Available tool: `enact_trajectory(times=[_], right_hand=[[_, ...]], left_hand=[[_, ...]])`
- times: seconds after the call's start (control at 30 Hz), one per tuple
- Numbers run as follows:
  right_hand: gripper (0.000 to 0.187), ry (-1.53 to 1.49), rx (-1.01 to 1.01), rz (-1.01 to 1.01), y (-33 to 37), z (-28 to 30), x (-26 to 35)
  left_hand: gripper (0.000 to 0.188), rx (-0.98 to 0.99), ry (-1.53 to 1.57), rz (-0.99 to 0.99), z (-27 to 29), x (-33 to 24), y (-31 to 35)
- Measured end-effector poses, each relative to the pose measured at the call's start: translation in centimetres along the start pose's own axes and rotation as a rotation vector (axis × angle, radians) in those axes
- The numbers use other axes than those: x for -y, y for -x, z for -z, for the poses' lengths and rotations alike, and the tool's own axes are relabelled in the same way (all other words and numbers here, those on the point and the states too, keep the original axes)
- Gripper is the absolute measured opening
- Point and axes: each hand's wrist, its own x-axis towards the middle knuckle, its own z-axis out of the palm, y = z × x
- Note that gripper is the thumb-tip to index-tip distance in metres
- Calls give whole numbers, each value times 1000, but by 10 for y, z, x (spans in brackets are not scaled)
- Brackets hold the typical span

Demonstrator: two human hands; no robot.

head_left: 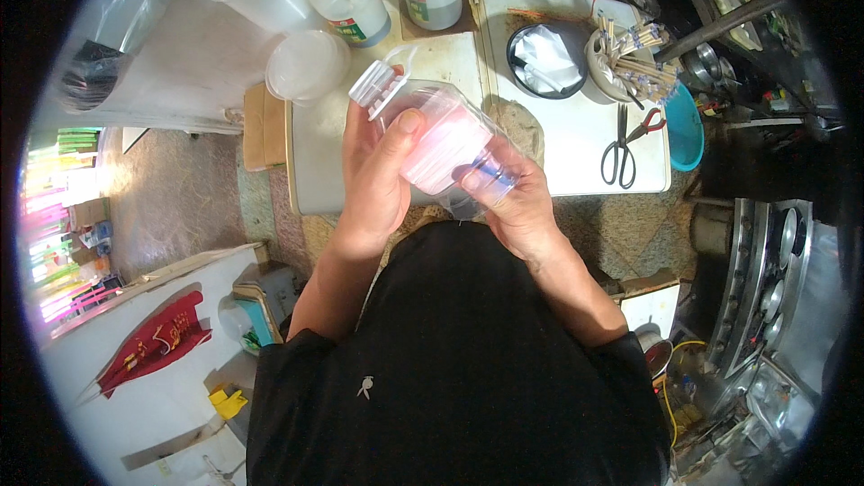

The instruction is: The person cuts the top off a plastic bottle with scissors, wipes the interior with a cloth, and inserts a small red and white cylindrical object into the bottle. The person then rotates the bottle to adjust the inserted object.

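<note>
Over white tabletop (573,160), clear container (443,142)

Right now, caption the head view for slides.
Left hand and right hand hold a clear container near a white worktop.

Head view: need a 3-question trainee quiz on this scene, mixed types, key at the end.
1. Open: Which of the person's hands is nearer the white cap of the clear plastic container?
2. True or false: The black-handled scissors lie to the right of the black bowl in the picture.
3. Multiple choice: What colour do the contents of the container look? A) green B) pink C) yellow

Key:
1. The left hand; the right hand grips nearer the other end.
2. True.
3. B.
</note>
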Motion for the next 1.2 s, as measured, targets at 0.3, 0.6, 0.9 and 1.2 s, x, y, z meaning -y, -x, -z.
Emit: enact_trajectory(times=[0.3, 0.6, 0.9, 1.2], right_hand=[[61, -98, 7, -11, 1, 2, -6], [76, 104, 22, 230, 9, -3, 4], [68, 886, 66, 835, 27, -11, 23], [71, 994, 88, 744, 30, -15, 33]], left_hand=[[51, 14, -131, -81, 6, 8, -3], [112, 78, -126, -245, -6, 18, 14], [129, 405, 257, -36, -9, 14, 15], [119, 369, 275, 30, -9, 13, 20]])
